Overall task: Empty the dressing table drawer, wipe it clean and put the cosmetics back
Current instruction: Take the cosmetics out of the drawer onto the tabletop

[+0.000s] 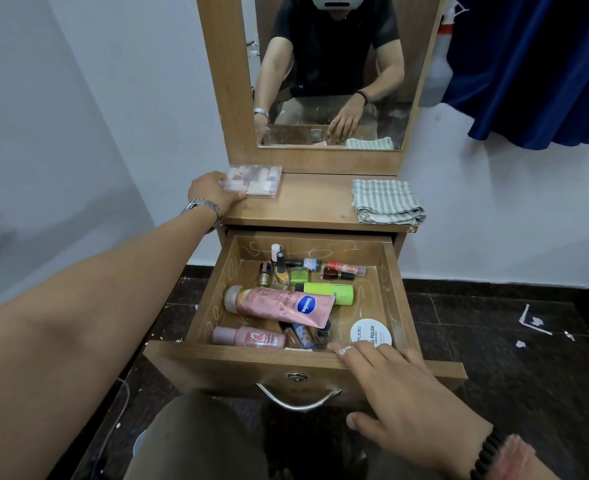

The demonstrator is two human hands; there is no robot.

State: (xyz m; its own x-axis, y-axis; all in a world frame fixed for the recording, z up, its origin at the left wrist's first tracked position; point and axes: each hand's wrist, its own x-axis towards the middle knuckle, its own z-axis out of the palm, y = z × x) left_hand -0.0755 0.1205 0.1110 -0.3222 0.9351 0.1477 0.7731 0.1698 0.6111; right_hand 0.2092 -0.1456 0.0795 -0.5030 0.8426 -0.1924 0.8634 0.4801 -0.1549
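- Drawer (386, 271) of the wooden dressing table (307, 206) stands pulled out toward the person, its inner walls marked with pale scribbles.
- Cosmetics fill it: a pink Vaseline tube (279, 304) lies slantwise across the middle, a lime-green tube (331, 292) just behind it, and a smaller pink bottle (250, 337) along the front wall.
- Small nail polish bottles (282, 268) cluster at the back, some upright, some lying; two reddish ones (343, 270) lie side by side toward the back right.
- A round white tub (371, 332) labelled for nail polish sits in the front right corner.
- The left hand (211, 192), with a metal watch (201, 206) on the wrist, reaches to the table top's left end and grips a clear plastic case (253, 181) of small pale pieces by its near edge; the case rests on the top.
- The right hand (410, 396) hovers over the drawer's front right edge, fingers straight and spread, holding nothing; its fingertips (341, 349) lie at the front rim beside the white tub. A dark bead bracelet (487, 455) circles that wrist.
- A folded green-and-white striped cloth (386, 201) lies on the table top's right end, well apart from the case.
- A curved metal handle (298, 400) and a round lock (297, 377) sit on the drawer front.
- The mirror (331, 74) above reflects the seated person's arms and the cloth.
- A blue curtain (535, 71) hangs at the right, a white spray bottle (438, 64) beside it; paper scraps (532, 322) dot the dark floor.
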